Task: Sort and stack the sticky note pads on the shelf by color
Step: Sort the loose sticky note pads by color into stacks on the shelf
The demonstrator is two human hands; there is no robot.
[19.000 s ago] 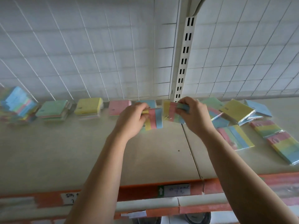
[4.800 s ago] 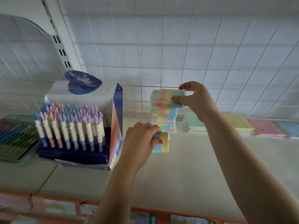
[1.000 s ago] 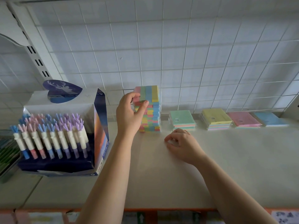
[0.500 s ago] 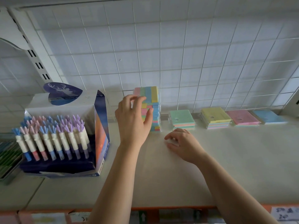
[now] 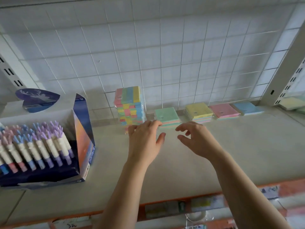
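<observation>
A tall stack of striped multicolour sticky note pads (image 5: pixel 130 108) stands at the back of the shelf. To its right lie low stacks topped green (image 5: pixel 166 115), yellow (image 5: pixel 198 111), pink (image 5: pixel 223 110) and blue (image 5: pixel 247 107). My left hand (image 5: pixel 145 142) hovers open just in front of the tall stack, fingertips near the green stack's left corner. My right hand (image 5: pixel 196 139) is open beside it, fingers spread in front of the green and yellow stacks. Neither hand holds anything.
A display box of pens (image 5: pixel 41 142) with pastel tops stands on the left of the shelf (image 5: pixel 247 154). A white wire grid backs the shelf. An upright post (image 5: pixel 287 66) rises at the right. Orange price strips run along the front edge (image 5: pixel 165 207).
My left hand has come off the tall striped stack and dropped toward the green stack. My right hand has lifted off the shelf and opened. The view has shifted slightly right.
</observation>
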